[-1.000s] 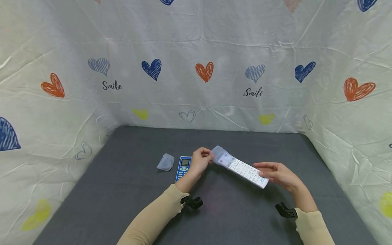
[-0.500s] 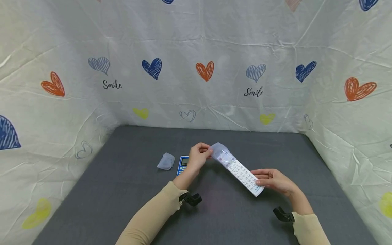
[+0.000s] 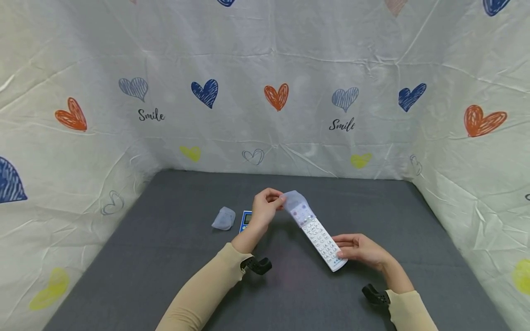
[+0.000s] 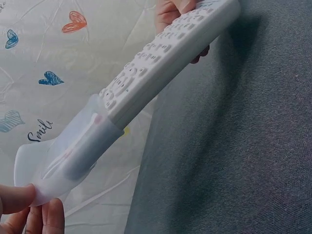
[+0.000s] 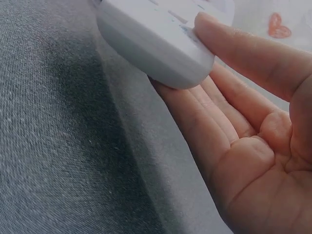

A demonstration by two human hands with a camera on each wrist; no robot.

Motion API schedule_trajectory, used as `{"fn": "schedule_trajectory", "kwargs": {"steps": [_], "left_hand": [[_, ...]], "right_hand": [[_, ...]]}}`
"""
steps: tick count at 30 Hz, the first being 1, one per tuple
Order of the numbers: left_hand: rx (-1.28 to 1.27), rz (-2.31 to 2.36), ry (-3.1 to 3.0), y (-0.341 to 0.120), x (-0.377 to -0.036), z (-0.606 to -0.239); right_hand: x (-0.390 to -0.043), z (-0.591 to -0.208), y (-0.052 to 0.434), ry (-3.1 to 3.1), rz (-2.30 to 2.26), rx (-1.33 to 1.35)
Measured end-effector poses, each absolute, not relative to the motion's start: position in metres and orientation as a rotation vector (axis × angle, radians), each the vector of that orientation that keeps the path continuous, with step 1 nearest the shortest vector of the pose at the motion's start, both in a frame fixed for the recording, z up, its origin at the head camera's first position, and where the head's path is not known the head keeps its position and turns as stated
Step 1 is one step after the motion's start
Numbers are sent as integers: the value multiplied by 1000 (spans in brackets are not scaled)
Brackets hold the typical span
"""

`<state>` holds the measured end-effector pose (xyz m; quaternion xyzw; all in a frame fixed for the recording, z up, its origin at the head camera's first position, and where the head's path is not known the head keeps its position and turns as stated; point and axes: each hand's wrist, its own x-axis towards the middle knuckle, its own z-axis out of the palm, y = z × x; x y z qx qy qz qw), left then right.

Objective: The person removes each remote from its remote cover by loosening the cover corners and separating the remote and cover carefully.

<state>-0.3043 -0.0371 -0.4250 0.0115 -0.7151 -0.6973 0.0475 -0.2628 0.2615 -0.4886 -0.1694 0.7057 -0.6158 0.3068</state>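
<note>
Hands work a white remote (image 3: 319, 239) above the grey desk (image 3: 165, 257). Right hand (image 3: 362, 250) grips the remote's near end, thumb on top and fingers (image 5: 195, 122) beneath. Left hand (image 3: 265, 207) pinches the clear cover (image 3: 296, 204) that sleeves the remote's far end, fingertips (image 4: 29, 207) closed on its loose edge. Behind the left hand lie a blue remote (image 3: 246, 218) and, just beside it, a second clear cover (image 3: 223, 218) on the desk
</note>
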Motion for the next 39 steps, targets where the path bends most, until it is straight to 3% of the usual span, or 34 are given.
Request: {"fn": "schedule_trajectory", "kwargs": {"steps": [6,15,39], "left_hand": [[35,-2126,-2172,-38,-297,-408],[45,-2180,-2098,-41,-320,-428],[68,-2170,-2058,-42,-322,-426]], "right_hand": [[-263,-487,259,1845,-1657,-460],[-263,-488,257,1857,-1668,-437],[-259,-482,264,1817,-1683,-435]]}}
